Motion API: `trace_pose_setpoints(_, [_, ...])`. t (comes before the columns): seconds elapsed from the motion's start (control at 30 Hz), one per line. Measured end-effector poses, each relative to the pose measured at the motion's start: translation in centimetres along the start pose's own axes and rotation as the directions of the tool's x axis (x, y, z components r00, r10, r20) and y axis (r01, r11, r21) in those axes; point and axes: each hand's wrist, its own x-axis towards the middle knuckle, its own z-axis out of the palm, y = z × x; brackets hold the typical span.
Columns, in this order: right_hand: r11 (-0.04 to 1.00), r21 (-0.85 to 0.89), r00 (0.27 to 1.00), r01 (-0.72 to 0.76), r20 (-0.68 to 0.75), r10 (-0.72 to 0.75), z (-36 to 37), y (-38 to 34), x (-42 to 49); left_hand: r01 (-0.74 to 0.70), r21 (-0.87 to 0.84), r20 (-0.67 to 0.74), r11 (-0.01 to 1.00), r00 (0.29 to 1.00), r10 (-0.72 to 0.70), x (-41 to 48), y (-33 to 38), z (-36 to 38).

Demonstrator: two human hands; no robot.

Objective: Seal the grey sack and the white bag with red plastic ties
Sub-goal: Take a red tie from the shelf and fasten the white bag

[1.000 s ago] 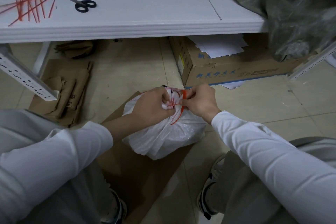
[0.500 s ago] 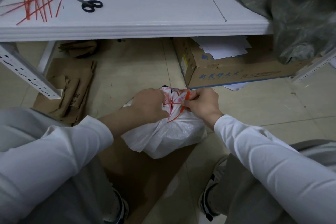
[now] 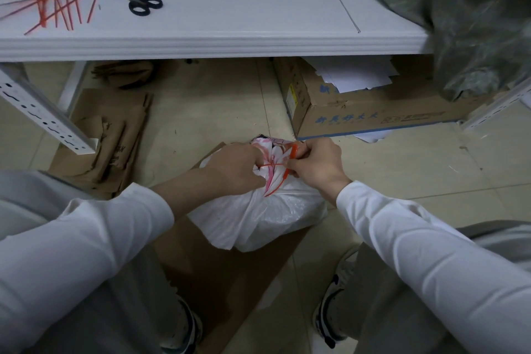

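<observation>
Your left hand point(image 3: 234, 171) grips the bunched neck of the soft white bag point(image 3: 258, 221), your right hand point(image 3: 317, 165) pinching the likely springy red tie point(image 3: 288, 171).

Open floor tiles point(image 3: 207, 112) at centre, between perforated bench leg point(image 3: 43, 115) left and cardboard box point(image 3: 359, 121) right: free lane to white bag point(image 3: 258, 218). Bench point(image 3: 244, 43) edge overhangs it. Bag neck crowded: left hand point(image 3: 235, 167) gripping it, right hand point(image 3: 316, 164) pinching red tie point(image 3: 287, 174). Grey sack point(image 3: 474, 23) blocks upper right; tiles below it open.
</observation>
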Motion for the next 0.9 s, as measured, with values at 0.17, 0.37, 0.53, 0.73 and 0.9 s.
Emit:
trace_pose_setpoints(0.17, [0.999, -0.028, 0.999, 0.022, -0.049, -0.023, 0.06, 0.11, 0.0, 0.065, -0.007, -0.066, 0.998, 0.996, -0.066, -0.21, 0.59, -0.06])
trace_pose_setpoints(0.37, [1.0, -0.017, 0.999, 0.012, -0.034, -0.012, 0.24, 0.21, 0.11, 0.038, -0.055, 0.001, 0.998, 0.999, -0.038, -0.2, 0.39, -0.46])
trace_pose_setpoints(0.53, [1.0, 0.019, 0.999, -0.006, -0.032, 0.006, 0.29, 0.06, 0.09, 0.054, -0.036, -0.015, 0.998, 0.998, -0.055, -0.34, 0.55, -0.49])
trace_pose_setpoints(0.73, [0.998, 0.065, 1.0, -0.013, 0.022, 0.012, 0.18, -0.34, -0.06, 0.073, -0.001, -0.01, 0.997, 0.997, -0.073, -0.29, 0.59, -0.22])
trace_pose_setpoints(0.9, [0.987, 0.15, 0.995, -0.062, 0.084, 0.05, 0.27, -0.13, 0.02, 0.043, 0.062, 0.024, 0.997, 0.999, -0.045, -0.32, 0.6, -0.19])
